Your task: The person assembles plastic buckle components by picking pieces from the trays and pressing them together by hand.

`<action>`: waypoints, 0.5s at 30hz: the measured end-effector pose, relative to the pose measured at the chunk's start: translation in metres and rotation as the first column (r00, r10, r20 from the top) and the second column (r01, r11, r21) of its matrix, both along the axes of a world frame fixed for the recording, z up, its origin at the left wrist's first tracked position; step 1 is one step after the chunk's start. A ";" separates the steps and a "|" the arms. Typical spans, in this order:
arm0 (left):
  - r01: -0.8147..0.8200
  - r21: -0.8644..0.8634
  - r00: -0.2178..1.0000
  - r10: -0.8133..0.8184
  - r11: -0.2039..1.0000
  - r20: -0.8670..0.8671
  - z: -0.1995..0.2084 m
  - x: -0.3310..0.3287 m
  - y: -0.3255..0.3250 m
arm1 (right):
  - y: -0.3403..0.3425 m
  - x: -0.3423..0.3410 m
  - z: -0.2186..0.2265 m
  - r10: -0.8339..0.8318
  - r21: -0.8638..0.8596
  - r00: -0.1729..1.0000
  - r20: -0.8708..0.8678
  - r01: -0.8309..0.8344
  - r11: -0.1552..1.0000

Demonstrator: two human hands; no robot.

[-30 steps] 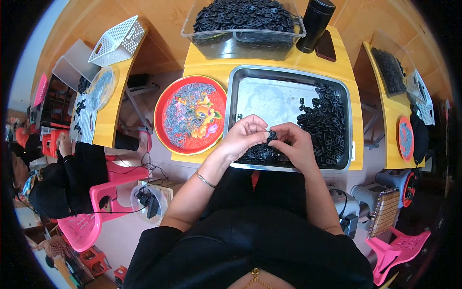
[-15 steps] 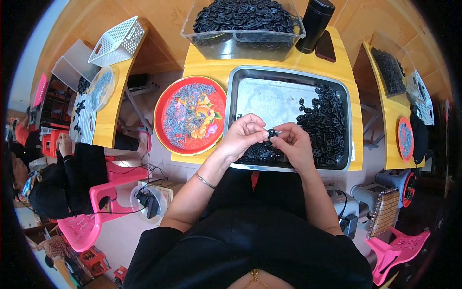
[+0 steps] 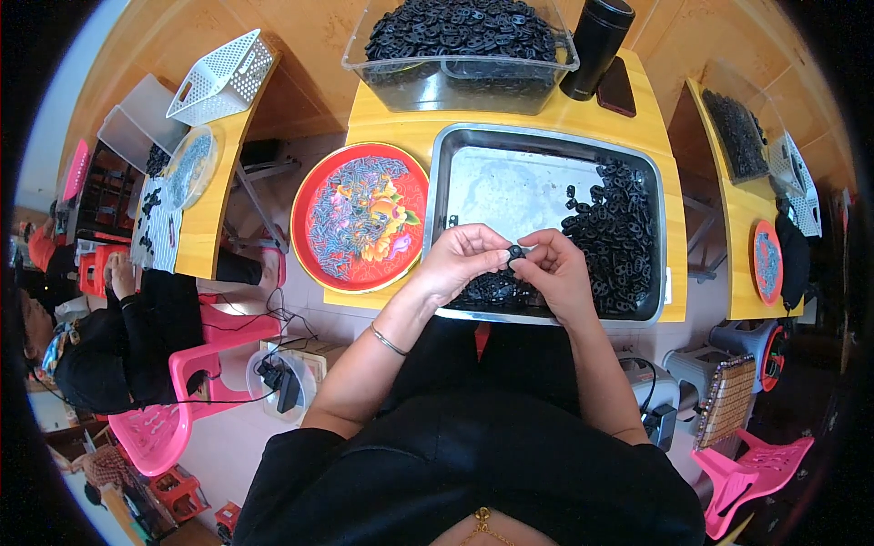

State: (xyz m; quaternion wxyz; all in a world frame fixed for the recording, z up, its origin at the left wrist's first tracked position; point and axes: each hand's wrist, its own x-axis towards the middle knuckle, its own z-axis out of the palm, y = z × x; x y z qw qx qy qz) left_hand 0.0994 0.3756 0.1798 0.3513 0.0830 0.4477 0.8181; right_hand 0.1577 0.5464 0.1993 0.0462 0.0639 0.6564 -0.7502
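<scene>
At far left, a co-worker (image 3: 127, 346) in black sits on a pink chair (image 3: 187, 378). On your yellow counter (image 3: 398, 130), a round red flowered tray (image 3: 414, 187) holds scattered small grey pins (image 3: 337, 264). To its right, your left hand (image 3: 460, 257) pinches one side of a small black piece (image 3: 515, 252); your right hand (image 3: 560, 276) pinches the other. Both hands hold it over the near part of a metal tray (image 3: 510, 168), with black links (image 3: 619, 237) heaped along its right side. Farther right, another counter (image 3: 739, 264) carries an orange-red tray (image 3: 768, 291).
</scene>
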 end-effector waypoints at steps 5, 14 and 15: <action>0.007 -0.043 1.000 -0.006 0.999 0.007 0.000 0.000 0.002 | 0.003 0.002 -0.006 0.010 -0.004 1.000 -0.022 -0.010 1.000; 0.095 0.040 0.986 -0.100 0.995 0.132 -0.004 -0.003 -0.002 | 0.006 -0.004 0.016 0.191 0.435 0.940 -0.282 -0.052 0.899; 0.116 0.053 0.984 -0.122 0.992 0.133 -0.008 -0.004 -0.003 | 0.007 -0.004 0.016 0.208 0.452 0.942 -0.263 -0.070 0.889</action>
